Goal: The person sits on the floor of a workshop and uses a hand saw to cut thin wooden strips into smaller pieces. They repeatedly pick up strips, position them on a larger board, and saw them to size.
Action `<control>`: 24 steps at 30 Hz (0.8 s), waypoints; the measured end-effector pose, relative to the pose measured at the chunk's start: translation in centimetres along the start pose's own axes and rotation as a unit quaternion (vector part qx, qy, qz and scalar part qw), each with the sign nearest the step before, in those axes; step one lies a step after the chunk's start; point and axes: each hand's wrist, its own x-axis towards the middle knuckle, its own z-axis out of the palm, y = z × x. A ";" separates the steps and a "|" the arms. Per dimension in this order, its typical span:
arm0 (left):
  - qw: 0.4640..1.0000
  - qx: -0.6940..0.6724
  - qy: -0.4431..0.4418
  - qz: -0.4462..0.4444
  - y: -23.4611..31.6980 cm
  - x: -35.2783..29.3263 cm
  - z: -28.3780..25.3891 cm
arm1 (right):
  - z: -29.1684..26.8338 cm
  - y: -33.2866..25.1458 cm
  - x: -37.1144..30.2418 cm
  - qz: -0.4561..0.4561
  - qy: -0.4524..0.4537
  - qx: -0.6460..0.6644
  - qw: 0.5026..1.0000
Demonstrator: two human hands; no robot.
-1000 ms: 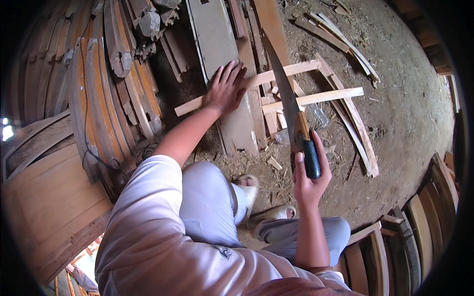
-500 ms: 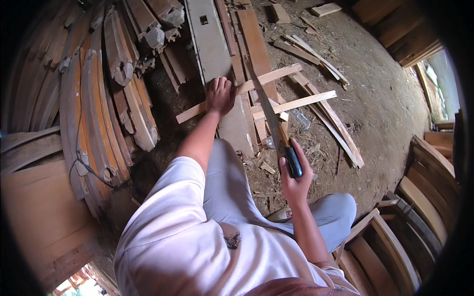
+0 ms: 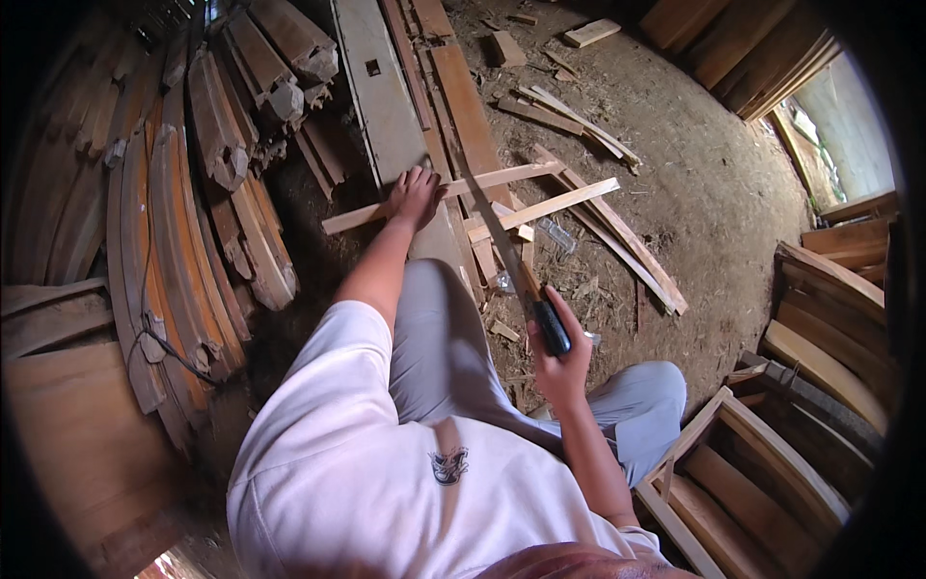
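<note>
My left hand (image 3: 417, 198) is closed over a pale wooden strip (image 3: 516, 175), pressing it onto a long grey board (image 3: 364, 116). The strip lies crosswise, sticking out on both sides of the board. In my right hand (image 3: 563, 365) is a handsaw (image 3: 501, 236), gripped by its black handle. Its long blade slants up and to the left, crossing the strip just right of my left hand. Whether the teeth have cut into the wood is too small to tell. My left knee is beside the board's near end.
Another pale strip (image 3: 555, 206) lies just nearer, by longer battens (image 3: 627, 246) on the dirt floor. Offcuts (image 3: 508, 48) and thin sticks (image 3: 569, 116) are scattered farther off. Stacked old beams (image 3: 178, 241) fill the left side; wooden frames (image 3: 762, 454) stand at lower right.
The view has shifted, so the scene sits a little farther left. Both hands keep their grips, and the saw still crosses the strip at about the same spot.
</note>
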 end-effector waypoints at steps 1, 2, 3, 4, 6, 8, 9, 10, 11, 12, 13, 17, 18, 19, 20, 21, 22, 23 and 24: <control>1.000 0.006 0.016 0.024 -0.1 0.2 0.2 | -0.2 0.2 0.0 -0.007 0.007 -0.014 1.000; 0.999 0.028 0.014 0.022 -0.2 -0.1 0.7 | -0.3 0.4 -0.1 -0.015 0.015 -0.028 0.999; 0.998 0.035 0.038 0.027 -0.4 -0.2 0.9 | -0.4 0.6 -0.1 -0.023 0.022 -0.041 0.999; 0.997 0.039 0.057 0.036 -0.4 -0.6 1.2 | -0.4 0.8 -0.2 -0.033 0.026 -0.045 0.998; 0.995 0.052 0.058 0.059 -1.0 -0.8 1.5 | -0.5 1.2 0.1 -0.017 0.025 -0.029 0.999; 0.995 0.060 0.018 0.084 -1.0 -0.7 1.5 | -0.5 1.8 0.2 -0.018 0.026 -0.031 0.999; 0.995 0.058 -0.021 0.085 -1.2 -0.5 1.4 | -0.3 1.9 0.4 -0.031 0.030 -0.034 0.998; 0.993 0.049 -0.063 0.088 -0.4 0.1 1.0 | -0.4 2.0 0.4 -0.038 0.036 -0.042 0.998; 0.990 0.045 -0.106 0.087 -0.2 0.5 0.3 | -0.3 2.1 0.3 -0.047 0.038 -0.046 0.997; 0.989 0.028 -0.130 0.069 0.1 1.4 -0.2 | -0.4 2.1 0.5 -0.032 0.029 -0.043 0.998; 0.989 0.028 -0.134 0.063 0.5 1.7 -0.4 | -0.5 2.3 0.6 -0.019 0.020 -0.040 0.999; 0.994 0.018 -0.101 0.044 0.5 1.6 0.5 | -0.2 1.6 0.6 0.026 -0.011 -0.028 0.999; 0.995 0.010 -0.086 0.040 0.2 1.6 1.0 | 0.0 1.7 0.7 0.018 -0.009 -0.031 0.999; 0.997 0.001 -0.073 0.034 -0.1 1.4 1.4 | 0.2 1.7 0.8 0.012 -0.009 -0.035 0.999; 0.998 -0.007 -0.039 0.041 -0.1 1.5 1.9 | 0.4 1.7 0.9 0.005 -0.009 -0.038 0.999; 0.998 -0.001 -0.047 0.042 0.0 1.4 2.4 | 0.4 1.7 0.8 -0.001 -0.009 -0.046 0.999; 0.998 0.010 -0.052 0.044 -0.4 1.4 3.1 | 0.5 1.6 1.0 -0.012 -0.010 -0.051 0.999; 0.997 0.022 -0.057 0.045 -0.9 1.4 3.6 | 0.6 1.6 1.2 -0.023 -0.011 -0.055 0.998; 0.996 0.039 -0.044 0.070 -1.6 1.4 4.1 | 0.6 1.5 1.3 -0.018 -0.013 -0.052 0.998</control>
